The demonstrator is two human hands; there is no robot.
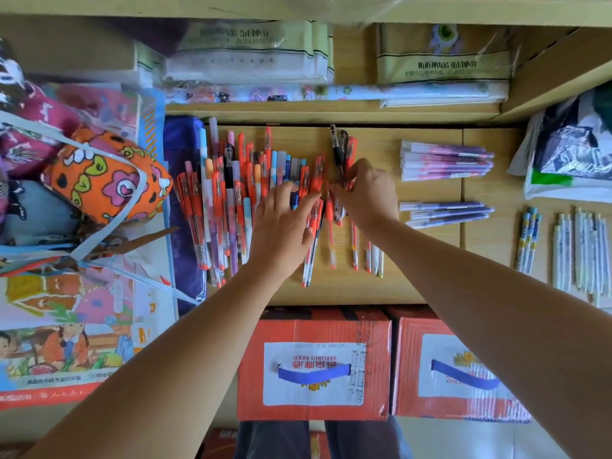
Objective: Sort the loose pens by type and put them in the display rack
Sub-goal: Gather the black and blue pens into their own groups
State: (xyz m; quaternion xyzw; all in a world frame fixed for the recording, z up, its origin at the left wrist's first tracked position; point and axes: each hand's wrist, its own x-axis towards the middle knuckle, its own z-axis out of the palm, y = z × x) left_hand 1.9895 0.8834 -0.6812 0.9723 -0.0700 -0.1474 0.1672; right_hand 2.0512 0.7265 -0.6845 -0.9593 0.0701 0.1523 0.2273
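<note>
A mixed pile of loose pens (228,200), mostly red-capped with some pastel ones, lies on the wooden shelf (381,286) left of centre. My left hand (281,233) rests on the pile's right edge, fingers spread over the pens. My right hand (367,193) pinches a small bundle of black and red pens (341,150) standing up from its fingers. Below it a few red pens (354,246) lie in a row. Sorted groups lie to the right: pink-purple pens (447,164), purple pens (447,213), blue-white pens (528,240) and white pens (579,253).
Orange patterned bags (99,180) and picture books (66,352) crowd the left side. A purple case (183,193) borders the pile. Packaged stationery (251,61) fills the upper shelf. Two red cardboard boxes (314,369) stand below the shelf edge. A plastic bag (569,154) lies far right.
</note>
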